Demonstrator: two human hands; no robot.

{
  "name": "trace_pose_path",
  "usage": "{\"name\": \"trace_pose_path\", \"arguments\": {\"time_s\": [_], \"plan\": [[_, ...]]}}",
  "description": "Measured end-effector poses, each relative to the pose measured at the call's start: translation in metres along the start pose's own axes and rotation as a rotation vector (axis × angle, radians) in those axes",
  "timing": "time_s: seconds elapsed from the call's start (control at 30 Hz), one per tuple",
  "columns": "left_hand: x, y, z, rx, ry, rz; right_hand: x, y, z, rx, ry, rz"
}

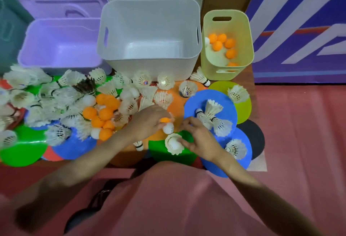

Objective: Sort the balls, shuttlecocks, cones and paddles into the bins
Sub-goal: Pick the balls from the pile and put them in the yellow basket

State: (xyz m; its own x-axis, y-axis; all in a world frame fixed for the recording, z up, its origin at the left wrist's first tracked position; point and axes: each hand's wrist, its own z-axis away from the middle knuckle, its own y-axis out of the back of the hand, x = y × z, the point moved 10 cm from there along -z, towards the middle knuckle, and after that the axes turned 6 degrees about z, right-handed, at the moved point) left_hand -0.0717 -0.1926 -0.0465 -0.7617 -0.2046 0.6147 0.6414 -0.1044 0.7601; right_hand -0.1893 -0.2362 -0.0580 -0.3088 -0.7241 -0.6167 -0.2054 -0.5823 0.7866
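While gripped (left hand (149,118)): two balls (167,124).

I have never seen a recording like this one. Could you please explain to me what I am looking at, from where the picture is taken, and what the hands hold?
There is no machine here. A person wears a camera on the head, so this single picture looks down at their own two arms. The left hand grips a small orange ball and a small white ball. The right hand reaches to a white ball sitting inside a feathered white shuttlecock; whether it grips it, I cannot tell. On the surface lie many shuttlecocks, a heap of orange balls and flat coloured plastic discs. Behind stand a purple bin, a white bin and a pale yellow bin, which holds orange balls.
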Motion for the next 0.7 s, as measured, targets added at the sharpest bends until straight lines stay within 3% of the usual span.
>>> {"name": "trace_pose_path", "arguments": {"time_s": [0.17, 0.43, 0.57, 0.7], "plan": [[0.01, -0.02, 0.008, -0.054, -0.14, -0.045, -0.012, -0.02, 0.014, 0.025, 0.031, 0.092], [0.024, -0.027, 0.007, -0.001, -0.305, -0.196, -0.011, -0.03, 0.009, 0.008, -0.021, 0.193], [0.018, -0.022, 0.002, 0.024, -0.277, -0.179, -0.008, -0.02, 0.011, 0.042, -0.062, 0.061], [0.014, 0.005, -0.006, 0.061, -0.17, -0.005, 0.011, 0.021, 0.013, 0.199, -0.212, -0.148]]}}
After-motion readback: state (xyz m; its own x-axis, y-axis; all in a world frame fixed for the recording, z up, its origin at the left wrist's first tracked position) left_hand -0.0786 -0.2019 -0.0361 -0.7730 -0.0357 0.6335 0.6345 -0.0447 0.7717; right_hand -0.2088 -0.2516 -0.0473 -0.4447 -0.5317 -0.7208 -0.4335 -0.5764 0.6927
